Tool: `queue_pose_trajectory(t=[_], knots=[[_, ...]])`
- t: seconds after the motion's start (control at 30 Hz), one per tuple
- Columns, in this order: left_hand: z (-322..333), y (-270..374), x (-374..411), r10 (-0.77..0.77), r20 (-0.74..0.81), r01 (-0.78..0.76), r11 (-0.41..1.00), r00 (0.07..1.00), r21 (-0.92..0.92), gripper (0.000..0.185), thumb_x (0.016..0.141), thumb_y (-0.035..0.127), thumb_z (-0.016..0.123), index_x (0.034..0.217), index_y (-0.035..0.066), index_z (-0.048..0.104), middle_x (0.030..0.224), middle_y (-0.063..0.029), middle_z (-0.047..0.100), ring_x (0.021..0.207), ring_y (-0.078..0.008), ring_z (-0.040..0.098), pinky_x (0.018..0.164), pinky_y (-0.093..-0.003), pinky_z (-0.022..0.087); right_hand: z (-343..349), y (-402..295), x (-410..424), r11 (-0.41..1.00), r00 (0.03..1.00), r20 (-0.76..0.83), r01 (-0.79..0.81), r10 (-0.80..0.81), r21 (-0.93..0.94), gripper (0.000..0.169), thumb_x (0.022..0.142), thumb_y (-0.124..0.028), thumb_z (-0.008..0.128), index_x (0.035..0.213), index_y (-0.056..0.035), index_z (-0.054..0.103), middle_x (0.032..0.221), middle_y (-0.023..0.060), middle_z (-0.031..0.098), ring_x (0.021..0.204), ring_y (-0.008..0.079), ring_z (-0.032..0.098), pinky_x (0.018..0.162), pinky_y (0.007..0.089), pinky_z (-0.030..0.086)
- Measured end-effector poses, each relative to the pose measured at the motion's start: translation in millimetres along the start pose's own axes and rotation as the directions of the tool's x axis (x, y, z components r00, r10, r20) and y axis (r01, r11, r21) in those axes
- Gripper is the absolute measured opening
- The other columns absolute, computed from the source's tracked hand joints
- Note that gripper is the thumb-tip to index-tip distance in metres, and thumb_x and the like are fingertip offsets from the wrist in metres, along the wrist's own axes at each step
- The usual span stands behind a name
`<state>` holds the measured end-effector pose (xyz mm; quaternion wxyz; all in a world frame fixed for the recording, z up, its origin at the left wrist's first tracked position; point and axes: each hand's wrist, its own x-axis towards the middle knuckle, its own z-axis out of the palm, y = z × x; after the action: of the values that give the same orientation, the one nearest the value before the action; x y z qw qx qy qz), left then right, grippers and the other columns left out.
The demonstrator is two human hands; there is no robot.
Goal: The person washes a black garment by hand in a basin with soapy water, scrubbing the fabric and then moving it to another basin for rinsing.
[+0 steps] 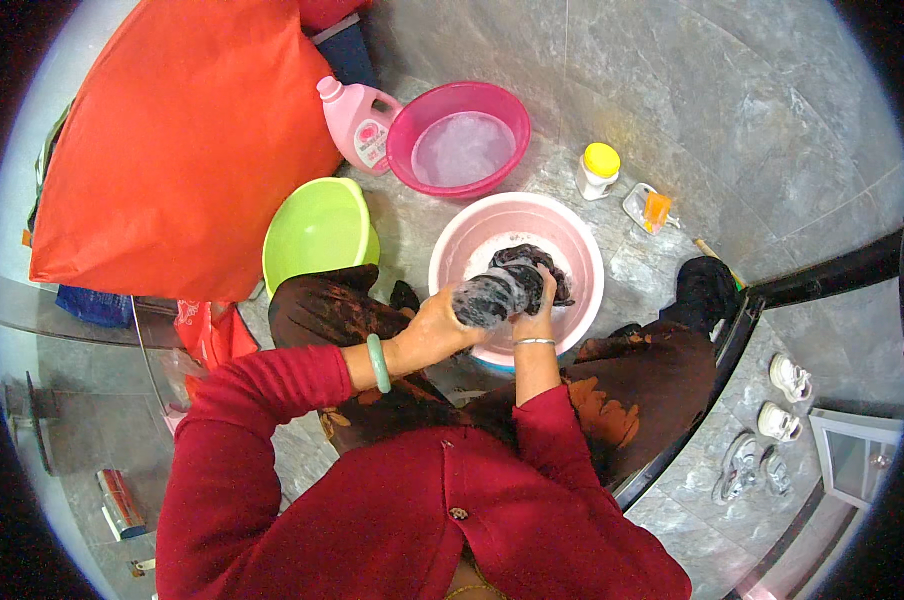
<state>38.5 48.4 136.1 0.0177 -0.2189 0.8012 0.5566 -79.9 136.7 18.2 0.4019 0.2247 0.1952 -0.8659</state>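
Observation:
A dark wet cloth (pixel 530 259), streaked with white suds, is bunched between my two hands over a pink basin (pixel 588 262) with a pale rim. My left hand (pixel 433 330), a green bangle at its wrist, grips the twisted end of the cloth. Around the cloth's middle closes my right hand (pixel 536 311), with a silver bracelet below it. Part of the cloth hangs down into the basin, where white foam (pixel 482 259) shows. The cloth hides some of my fingers and much of the basin's bottom.
Beyond the basin stands a magenta basin (pixel 523 150) of cloudy, sudsy water beside a pink detergent jug (pixel 353 120). To the left are a green basin (pixel 313 225) and a large orange-red cover (pixel 196 150). A yellow-lidded jar (pixel 599 171) and orange soap (pixel 656 210) on a dish lie right.

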Motion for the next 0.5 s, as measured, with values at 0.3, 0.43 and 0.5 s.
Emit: queue_pose_trajectory(t=[0.3, 0.43, 0.5], knots=[[-29.9, 59.4, -13.2, 0.033, 0.562, -0.424, 0.694, 0.826, 0.582, 0.085, 0.073, 0.010, 0.061, 0.141, 0.019, 0.011, 0.111, -0.0270, 0.034, 0.091, -0.0447, 0.051, 0.077, -0.0441, 0.047, -22.7, -6.1, 8.1, 0.995, 0.978, 0.210, 0.024, -0.003, -0.095, 0.046, 0.075, -0.044, 0.057, 0.101, -0.0070, 0.059, 0.093, 0.0093, 0.063, 0.082, 0.0257, 0.060, 0.076, 0.0376, 0.050], [-42.3, 61.0, -9.6, 0.189, 0.852, -0.865, 0.236, 0.488, 0.443, 0.074, 0.082, 0.007, 0.043, 0.140, 0.037, 0.008, 0.091, -0.0174, 0.037, 0.058, -0.0308, 0.057, 0.053, -0.0394, 0.049, -4.6, -4.1, -20.3, 0.999, 0.984, 0.178, 0.011, -0.006, -0.030, 0.043, 0.079, -0.043, 0.053, 0.099, -0.0053, 0.059, 0.085, 0.0076, 0.062, 0.074, 0.0221, 0.060, 0.069, 0.0339, 0.052], [-42.1, 75.6, -4.0, 0.020, 0.939, -0.929, 0.151, 0.344, 0.337, 0.069, 0.080, 0.007, 0.041, 0.138, 0.038, 0.019, 0.092, -0.0160, 0.039, 0.067, -0.0292, 0.056, 0.058, -0.0391, 0.049, -9.3, -3.4, -33.2, 0.999, 0.986, 0.163, -0.015, 0.022, -0.046, 0.042, 0.079, -0.042, 0.053, 0.099, -0.0052, 0.059, 0.085, 0.0077, 0.062, 0.074, 0.0221, 0.060, 0.069, 0.0339, 0.052]])
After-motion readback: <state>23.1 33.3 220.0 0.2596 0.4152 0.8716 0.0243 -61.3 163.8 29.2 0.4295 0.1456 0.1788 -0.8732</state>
